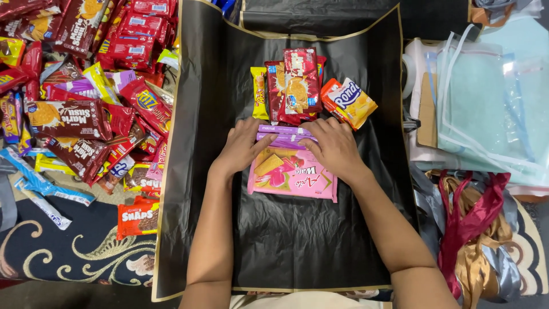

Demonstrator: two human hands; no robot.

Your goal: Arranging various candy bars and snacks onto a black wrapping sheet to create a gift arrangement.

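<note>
A black wrapping sheet with a gold edge [297,240] lies spread before me. On it sits a pink wafer packet [294,177], with two thin purple snack bars [283,135] along its far side. My left hand [240,147] and my right hand [334,147] rest palm down on the purple bars and the pink packet's top edge. Beyond them lie dark red biscuit packets [297,86], a yellow bar [259,92] and an orange-and-white snack packet [349,102].
A heap of red, brown and yellow snack packets [86,97] covers the floor at left, with an orange packet [137,217] by the sheet's edge. Clear plastic bags [486,109] lie at right, and red, gold and grey ribbons [477,229] below them.
</note>
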